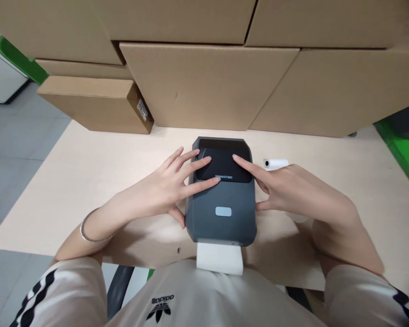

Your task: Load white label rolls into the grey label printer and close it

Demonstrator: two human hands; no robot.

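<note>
A dark grey label printer [236, 200] with a glossy black panel, a pale blue button and light lettering stands on the table in front of me. A strip of white paper [220, 259] hangs out of its near end. My left hand [163, 186] grips it from the left, fingers spread over the black panel and thumb against the side. On the right, my right hand [272, 184] holds it with the index finger stretched over the panel and the thumb at the side. Its other fingers are partly hidden. Just beyond that hand lies a small white paper roll [276, 163].
Large cardboard boxes [204, 86] are stacked along the back of the pale wooden table [98, 168]. A flatter cardboard box [92, 106] with a label stands at the back left. The table's left edge drops to a grey tiled floor [23, 154].
</note>
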